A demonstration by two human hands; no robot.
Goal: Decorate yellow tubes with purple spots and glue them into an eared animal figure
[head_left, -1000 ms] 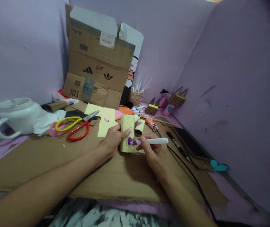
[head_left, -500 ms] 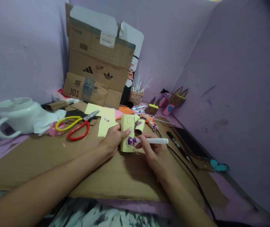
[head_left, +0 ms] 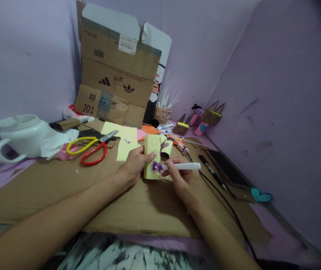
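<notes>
Left fingers (head_left: 150, 156) clamp the yellow paper tube (head_left: 149, 142) over the cardboard sheet (head_left: 138, 213); right fingers (head_left: 171, 166) pinch the purple marker (head_left: 190, 166). Likely light and easily dented, the tube probably wants a gentle hold by its sides.

Left grip (head_left: 134, 163): some fingers hidden behind the yellow piece (head_left: 149, 173)
Right grip (head_left: 185, 179): lower fingers mostly hidden by the palm and the marker (head_left: 187, 166)
Marker tip: too small to tell from the purple colouring around it
Forearms: both cut off by the frame
Cardboard box (head_left: 118, 67): lower edge partly hidden behind papers; sticker print too small to read
Printed board (head_left: 161, 45): partly hidden behind the cardboard box
White sticks (head_left: 167, 99): faint and blurred, lower ends hidden in the basket (head_left: 163, 114)
Black cable (head_left: 230, 204): cut off at the bottom edge
Patterned cloth (head_left: 112, 253): cut off at the bottom edge
</notes>
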